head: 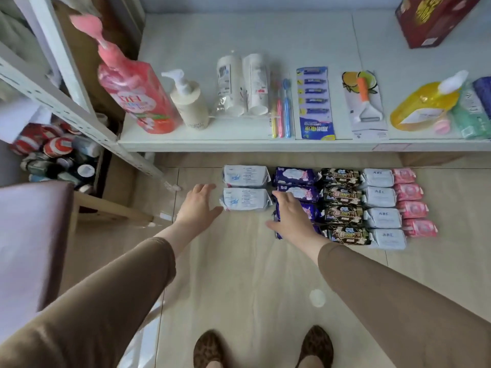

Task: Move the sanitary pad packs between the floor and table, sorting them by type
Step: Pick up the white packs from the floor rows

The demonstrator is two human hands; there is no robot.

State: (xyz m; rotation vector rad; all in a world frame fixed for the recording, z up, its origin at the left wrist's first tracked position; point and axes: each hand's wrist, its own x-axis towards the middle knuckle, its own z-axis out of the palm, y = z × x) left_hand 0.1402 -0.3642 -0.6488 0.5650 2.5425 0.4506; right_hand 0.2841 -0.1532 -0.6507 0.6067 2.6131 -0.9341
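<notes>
Sanitary pad packs lie in columns on the wooden floor (239, 261) below the white table (239, 146). From left: two white-and-blue packs (245, 176), purple packs (295, 176), several black packs (341, 196), several pale blue packs (380, 197) and several pink packs (410, 193). My left hand (198, 207) hovers with spread fingers just left of the nearer white-and-blue pack (247, 200). My right hand (291, 216) lies over the purple column with straight fingers, hiding the lower purple packs. Neither hand holds a pack.
The table carries a pink pump bottle (135, 86), a cream pump bottle (188, 102), paper cups (243, 83), toothbrushes (281, 110), a battery card (316, 102), a peeler (365, 102), a yellow bottle (425, 102) and a red box (435, 17). A shelf frame (66, 99) and a stool (32, 240) stand left.
</notes>
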